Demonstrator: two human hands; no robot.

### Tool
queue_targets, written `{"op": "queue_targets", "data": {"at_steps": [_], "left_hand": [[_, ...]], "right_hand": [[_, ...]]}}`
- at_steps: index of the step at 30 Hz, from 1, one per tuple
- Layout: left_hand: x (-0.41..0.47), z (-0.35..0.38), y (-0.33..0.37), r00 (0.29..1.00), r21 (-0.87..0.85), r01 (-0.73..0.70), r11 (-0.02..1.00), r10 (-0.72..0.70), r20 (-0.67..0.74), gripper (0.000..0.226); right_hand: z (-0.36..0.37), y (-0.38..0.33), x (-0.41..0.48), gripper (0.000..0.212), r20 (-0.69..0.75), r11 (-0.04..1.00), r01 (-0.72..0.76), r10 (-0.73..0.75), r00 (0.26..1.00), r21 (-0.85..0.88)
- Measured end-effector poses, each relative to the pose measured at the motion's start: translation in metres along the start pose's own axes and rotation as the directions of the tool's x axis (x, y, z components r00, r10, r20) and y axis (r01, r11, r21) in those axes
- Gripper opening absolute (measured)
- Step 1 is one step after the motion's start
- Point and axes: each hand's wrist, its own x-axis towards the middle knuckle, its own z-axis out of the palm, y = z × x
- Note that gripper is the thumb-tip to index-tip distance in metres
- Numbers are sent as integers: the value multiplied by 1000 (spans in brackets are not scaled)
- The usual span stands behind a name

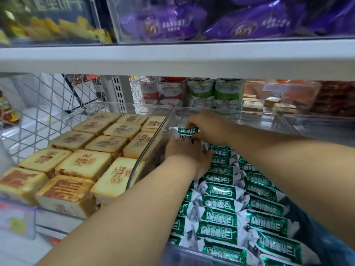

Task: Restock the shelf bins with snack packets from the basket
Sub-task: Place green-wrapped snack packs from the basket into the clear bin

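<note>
About thirteen yellow cake packets (83,164) sit left of the clear bin (152,141), roughly twenty green packets (221,217) inside it.

The snack packets (221,200) in the near-right bin are metallic green with white lettering and have silver-white crimped ends. The far-end packet (187,131) shows the same green band, plus a white face with black print. The bin (151,146) is clear. To its left, the square cakes (82,162) are pale yellow to tan, stamped with reddish-brown characters. The shelf (172,58) is white-grey. Above it, the purple bags (249,24) carry gold emblems and white text, with yellow packs (57,25) to their left. Far behind are red-and-white packs (165,93), green-and-white packs (217,91) and orange-red packets (334,98). The wire mesh (48,104) is a white grid.
</note>
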Motion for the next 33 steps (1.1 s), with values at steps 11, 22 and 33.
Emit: {"op": "queue_targets", "data": {"at_steps": [11,22,33], "left_hand": [[-25,-7,-4,996,184,-51,982,36,86,66],[-22,6,-5,994,179,5,984,-26,111,73],[-19,4,-2,988,168,30,985,-55,143,71]], "right_hand": [[13,11,-14,44,27,997,-14,16,1000,-77],[28,8,-11,60,167,980,-51,85,982,-195],[16,-15,-5,61,305,1000,-26,29,952,-13]]}}
